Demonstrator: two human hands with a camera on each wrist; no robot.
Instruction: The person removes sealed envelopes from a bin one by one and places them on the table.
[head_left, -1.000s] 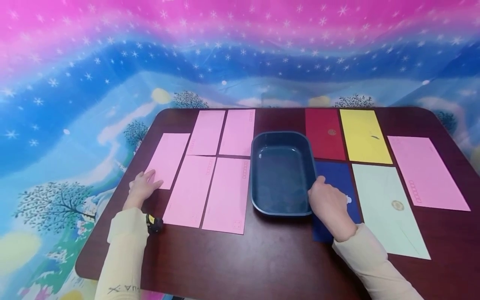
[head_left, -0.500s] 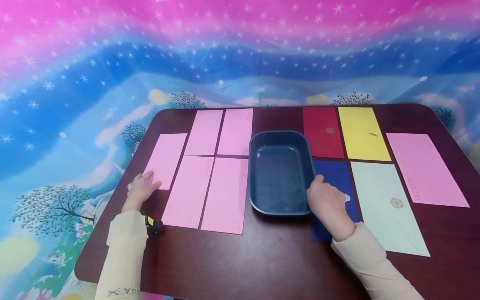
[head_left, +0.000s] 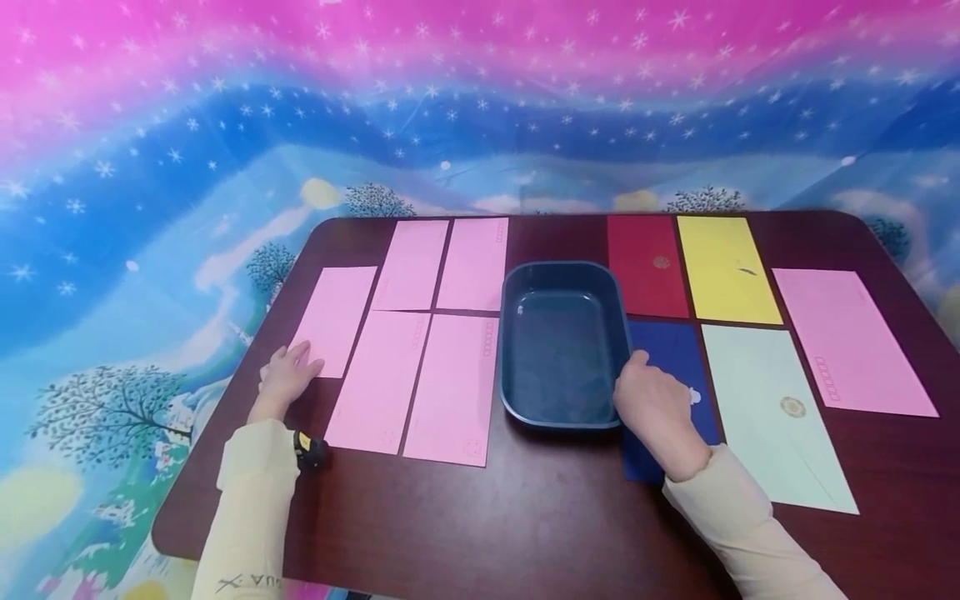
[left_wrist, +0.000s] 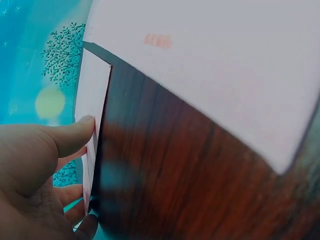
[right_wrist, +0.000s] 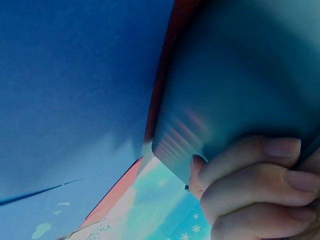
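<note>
A dark blue-green rectangular baking dish stands in mid-table in the head view, partly over a blue envelope. My right hand grips the dish's right side; the right wrist view has its curled fingers against the dish wall. On the left, my left hand rests its spread fingertips on the near end of a pink envelope. The left wrist view places the thumb at that envelope's edge, with the other fingers partly hidden. Beside it lie several more pink envelopes.
Right of the dish lie a red envelope, a yellow envelope, a pale green envelope and another pink envelope. The brown table has rounded corners. A patterned cloth hangs behind.
The head view shifts slightly. Both hands, the dish and the envelopes stay in place.
</note>
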